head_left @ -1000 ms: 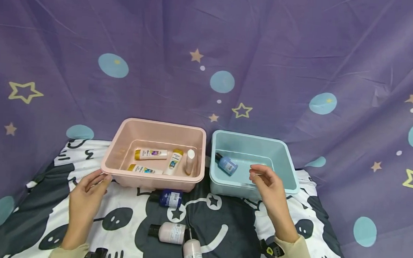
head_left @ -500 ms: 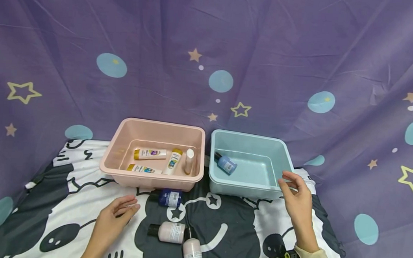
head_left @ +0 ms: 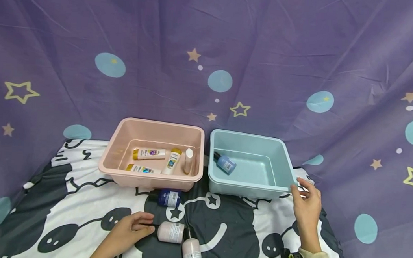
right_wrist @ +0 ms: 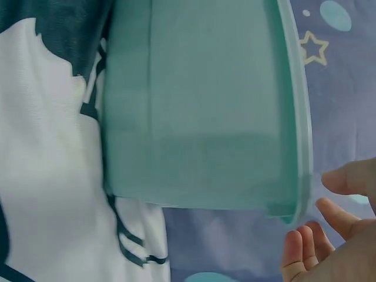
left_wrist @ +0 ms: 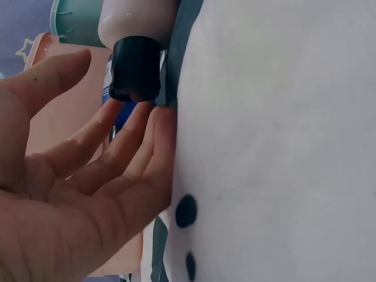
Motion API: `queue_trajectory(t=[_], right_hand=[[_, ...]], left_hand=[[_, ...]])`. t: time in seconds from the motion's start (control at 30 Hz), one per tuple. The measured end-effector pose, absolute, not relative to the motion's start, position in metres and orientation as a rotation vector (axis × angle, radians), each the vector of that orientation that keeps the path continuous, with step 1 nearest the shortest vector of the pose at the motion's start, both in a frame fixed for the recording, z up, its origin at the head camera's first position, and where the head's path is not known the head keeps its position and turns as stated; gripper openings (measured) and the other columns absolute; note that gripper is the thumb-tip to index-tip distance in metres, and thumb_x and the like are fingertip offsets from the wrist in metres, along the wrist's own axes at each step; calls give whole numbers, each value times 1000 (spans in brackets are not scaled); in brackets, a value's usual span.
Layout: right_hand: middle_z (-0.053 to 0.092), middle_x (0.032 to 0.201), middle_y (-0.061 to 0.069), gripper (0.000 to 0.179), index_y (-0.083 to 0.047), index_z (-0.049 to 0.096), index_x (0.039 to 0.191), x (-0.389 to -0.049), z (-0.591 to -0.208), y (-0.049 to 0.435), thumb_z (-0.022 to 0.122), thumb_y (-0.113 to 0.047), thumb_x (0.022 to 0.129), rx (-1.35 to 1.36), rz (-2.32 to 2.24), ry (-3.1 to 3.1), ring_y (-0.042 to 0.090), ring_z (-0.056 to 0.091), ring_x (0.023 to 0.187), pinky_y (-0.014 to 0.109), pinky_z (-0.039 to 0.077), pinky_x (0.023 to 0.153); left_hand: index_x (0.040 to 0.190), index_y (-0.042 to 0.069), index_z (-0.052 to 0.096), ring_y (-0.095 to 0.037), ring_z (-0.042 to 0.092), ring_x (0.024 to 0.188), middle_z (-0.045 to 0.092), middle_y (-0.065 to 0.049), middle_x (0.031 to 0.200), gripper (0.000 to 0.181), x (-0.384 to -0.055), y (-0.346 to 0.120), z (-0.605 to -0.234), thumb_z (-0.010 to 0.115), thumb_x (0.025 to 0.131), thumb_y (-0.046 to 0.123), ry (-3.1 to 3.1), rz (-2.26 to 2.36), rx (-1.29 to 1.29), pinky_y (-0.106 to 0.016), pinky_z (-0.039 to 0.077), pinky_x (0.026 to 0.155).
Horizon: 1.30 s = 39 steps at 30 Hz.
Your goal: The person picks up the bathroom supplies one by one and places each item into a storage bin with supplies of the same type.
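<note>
Pink bottle [head_left: 170, 232] lies on the printed cloth [head_left: 240, 214] at three o'clock from my left grip [head_left: 129, 231], whose thumb and fingers stand apart holding nothing, so I'd best pinch the black cap [left_wrist: 136, 67] squarely, lest the bottle roll.

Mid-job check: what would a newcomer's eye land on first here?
Probably the pink bin, left of centre in the head view with yellow-capped tubes inside, and the light blue bin to its right, holding one blue bottle. Next, the left hand by the black cap of a pale pink bottle lying on the cloth, and the right hand at that bin's near right corner.
</note>
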State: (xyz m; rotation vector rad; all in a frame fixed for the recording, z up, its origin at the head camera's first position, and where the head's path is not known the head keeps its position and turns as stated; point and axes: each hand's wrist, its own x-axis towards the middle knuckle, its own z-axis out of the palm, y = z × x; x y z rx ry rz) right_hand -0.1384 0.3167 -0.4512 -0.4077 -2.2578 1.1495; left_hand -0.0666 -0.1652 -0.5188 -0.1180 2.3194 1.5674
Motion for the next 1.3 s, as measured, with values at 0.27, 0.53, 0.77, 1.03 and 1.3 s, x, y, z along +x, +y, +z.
queue_trajectory(t=[0.27,0.53,0.77,1.03,1.3], right_hand=[[58,118,9,30,-1,67,124,-143,-466,321,67,-14,96,-507,1427,-2140,6,58,87,11,47,67],[59,112,6,33,3,63,128,-150,-475,323,66,-7,97,-511,1745,-1946,10,62,94,13,55,74],[60,117,6,36,0,62,131,-151,-480,322,67,-12,98,-536,1787,-1914,12,59,99,18,56,79],[61,116,6,35,-1,62,131,-152,-482,323,67,-12,98,-549,1794,-1894,13,59,98,20,57,79],[61,117,8,35,-1,62,131,-153,-484,323,67,-12,98,-538,1816,-1867,15,61,100,19,57,77]], left_hand=[[123,-3,64,-25,69,97,69,-9,110,50,-66,-168,-520,79,88,28,2268,1557,-60,-38,59,81],[126,-5,62,-25,69,99,69,-10,112,49,-69,-167,-523,78,89,22,2190,1613,-85,-39,58,84],[128,-5,61,-25,68,100,68,-12,114,51,-69,-165,-527,78,90,23,2124,1721,-111,-34,58,82],[129,-7,58,-26,68,103,67,-14,115,57,-71,-159,-522,81,87,25,2070,1858,-191,-32,60,80],[127,-2,62,-23,68,103,67,-13,116,55,-78,-148,-496,82,86,27,2149,1854,-189,-30,58,82]])
